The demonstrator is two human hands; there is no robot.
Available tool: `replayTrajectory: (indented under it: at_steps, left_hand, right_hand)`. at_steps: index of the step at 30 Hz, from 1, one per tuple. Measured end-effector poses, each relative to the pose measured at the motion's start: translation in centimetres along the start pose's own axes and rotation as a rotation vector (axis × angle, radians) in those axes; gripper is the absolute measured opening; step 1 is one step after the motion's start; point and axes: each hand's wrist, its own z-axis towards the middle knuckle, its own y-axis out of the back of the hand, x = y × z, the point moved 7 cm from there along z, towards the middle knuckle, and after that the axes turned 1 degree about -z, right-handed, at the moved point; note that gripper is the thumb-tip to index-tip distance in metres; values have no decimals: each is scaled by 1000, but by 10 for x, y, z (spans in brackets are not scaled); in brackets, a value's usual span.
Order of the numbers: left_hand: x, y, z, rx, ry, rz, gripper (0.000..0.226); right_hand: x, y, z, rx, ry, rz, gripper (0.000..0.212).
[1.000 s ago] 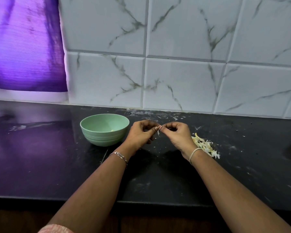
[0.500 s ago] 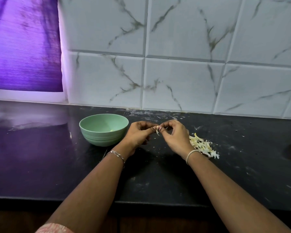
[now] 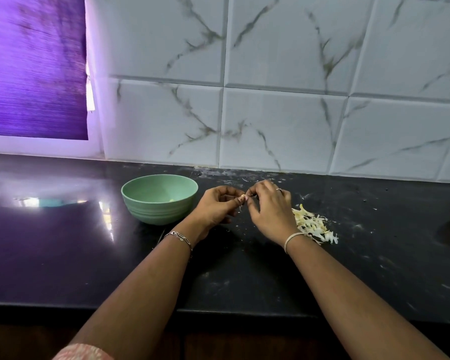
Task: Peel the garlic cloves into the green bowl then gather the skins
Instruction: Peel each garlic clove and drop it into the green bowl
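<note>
You hold the garlic clove (image 3: 243, 196) between both hands near the back edge of the counter (image 3: 374, 255). Your left hand (image 3: 218, 206) steadies it in a narrow fingertip grip while your right hand (image 3: 270, 211) pinches at its skin. The green bowl (image 3: 156, 213) stands just left of your left hand, likely so the peeled clove drops in with a short reach. The skins (image 3: 312, 224) lie heaped beside your right wrist, easy to gather later.

The left hand (image 3: 216, 207) and right hand (image 3: 270, 213) meet above the dark worktop (image 3: 63, 255), their fingers (image 3: 233, 202) pinching one small garlic clove (image 3: 243, 197). A green bowl (image 3: 153, 214) stands just beside the left hand at its 9 o'clock. A pile of skins (image 3: 312, 224) lies at the right hand's 3 o'clock.
</note>
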Motion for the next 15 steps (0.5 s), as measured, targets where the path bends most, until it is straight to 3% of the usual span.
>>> replayTrajectory:
  at_steps: [9, 15]
  left_hand:
    - [2, 5, 3, -50, 22, 56, 3]
    - [3, -1, -2, -8, 44, 14, 9]
  right_hand:
    - [16, 5, -2, -122, 110, -309, 20]
    - [-12, 17, 2, -108, -46, -303, 20]
